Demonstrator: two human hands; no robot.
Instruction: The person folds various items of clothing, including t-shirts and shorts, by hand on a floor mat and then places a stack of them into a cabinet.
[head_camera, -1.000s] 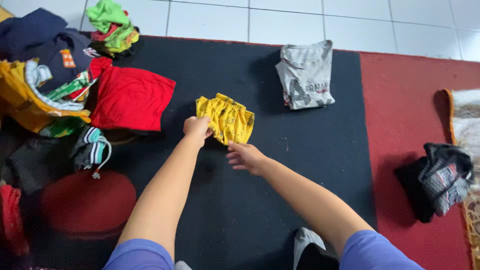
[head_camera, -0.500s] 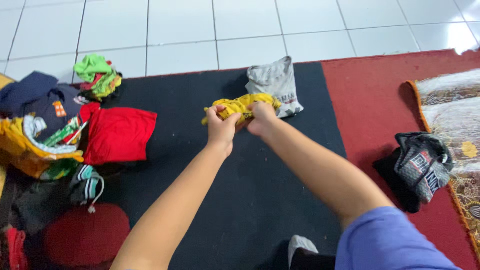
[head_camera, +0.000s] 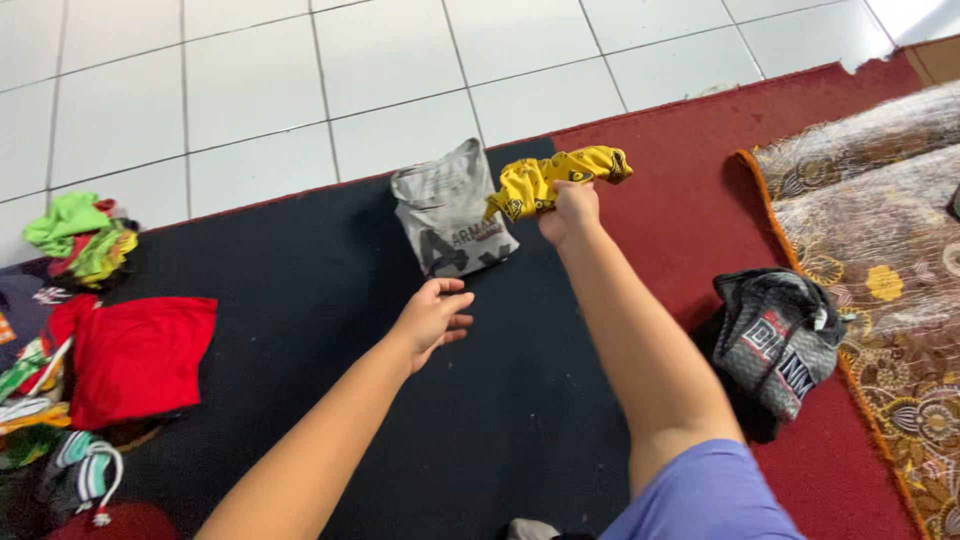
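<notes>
yellow shorts (head_camera: 555, 180): folded bundle, dark print; long axis left-right, right end tilted up
right hand (head_camera: 570, 212): fingers clenched on it
left hand (head_camera: 432, 318): fingers loosely spread, empty

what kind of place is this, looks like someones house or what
Most likely a room in a home: a white tiled floor with a black mat and patterned rug on it, a pile of loose clothes and a folded grey shirt.

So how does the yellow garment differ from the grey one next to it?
The yellow garment is bunched up in the right hand, lifted off the floor; the grey garment lies folded flat on the black mat, untouched. The yellow one carries small dark prints, the grey one dark lettering. The yellow bundle looks smaller. Both are folded clothing.
</notes>
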